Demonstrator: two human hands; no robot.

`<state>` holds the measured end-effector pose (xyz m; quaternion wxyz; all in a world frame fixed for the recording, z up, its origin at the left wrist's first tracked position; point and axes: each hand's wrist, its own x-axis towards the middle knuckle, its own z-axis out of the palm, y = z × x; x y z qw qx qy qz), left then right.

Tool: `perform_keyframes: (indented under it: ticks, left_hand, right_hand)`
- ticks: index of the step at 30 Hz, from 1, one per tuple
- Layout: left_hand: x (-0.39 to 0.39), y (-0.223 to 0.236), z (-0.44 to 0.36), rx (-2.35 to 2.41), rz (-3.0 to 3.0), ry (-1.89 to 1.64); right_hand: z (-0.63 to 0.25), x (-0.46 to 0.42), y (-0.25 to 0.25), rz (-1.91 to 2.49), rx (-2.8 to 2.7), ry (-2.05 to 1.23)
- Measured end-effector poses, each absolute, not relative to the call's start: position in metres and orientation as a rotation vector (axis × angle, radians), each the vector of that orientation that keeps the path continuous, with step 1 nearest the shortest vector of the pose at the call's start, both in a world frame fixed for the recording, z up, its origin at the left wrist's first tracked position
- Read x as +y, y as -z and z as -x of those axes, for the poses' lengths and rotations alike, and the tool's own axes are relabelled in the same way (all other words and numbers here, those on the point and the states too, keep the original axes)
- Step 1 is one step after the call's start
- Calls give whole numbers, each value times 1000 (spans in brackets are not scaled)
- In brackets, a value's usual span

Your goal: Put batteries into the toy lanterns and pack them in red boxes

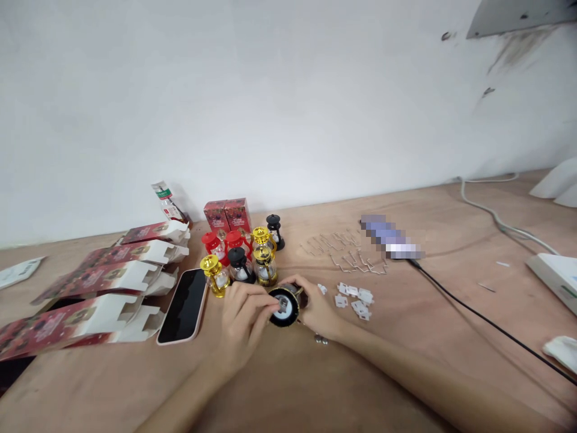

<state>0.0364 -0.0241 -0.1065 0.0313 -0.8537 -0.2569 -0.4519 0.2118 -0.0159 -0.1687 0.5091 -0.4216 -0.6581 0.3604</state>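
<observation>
Right hand (pixel 319 310) grips lantern (pixel 291 305); left hand (pixel 243 316) at base (pixel 285 316), hold unclear; phone (pixel 183 307), other lanterns (pixel 242 264) nearby.

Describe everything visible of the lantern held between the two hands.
The lantern is held tilted, its round base turned toward the camera, nearer than the standing lanterns. The base shows a black, plastic-looking ring edged in gold around a white disc; a small grey, metallic-looking piece shows near the middle. The right hand holds its side; fingertips of the left hand reach the disc. Its top is hidden.
</observation>
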Motion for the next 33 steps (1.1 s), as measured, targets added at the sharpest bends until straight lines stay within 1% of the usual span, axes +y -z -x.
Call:
perform_keyframes:
  ticks: [2,6,8,12,18,24,28,31,33]
  left_hand:
    - [-22,108,-29,-874,2627,1357]
    - [-18,121,-15,-927,2772,1022]
    - [-18,129,-10,-921,2812,909]
    - [-18,140,-3,-976,2827,810]
    - [-16,143,-2,-1012,2844,642]
    - [-14,147,-3,-909,2710,726]
    - [-18,141,-2,-942,2558,1051]
    - [-25,125,-7,-935,2435,1310]
    - [-30,112,-15,-836,2462,1287]
  right_hand:
    - [-212,-16,169,1010,-1567,-872]
    - [-212,-15,169,1020,-1558,-871]
    - [-211,-16,169,1024,-1551,-880]
    - [-211,-15,170,1019,-1525,-886]
    - [-211,-15,170,1021,-1521,-897]
    - [-211,-15,171,1029,-1533,-874]
    - [-211,-15,172,1035,-1532,-880]
    - [-212,-14,173,1017,-1539,-884]
    - [-212,-14,173,1005,-1536,-887]
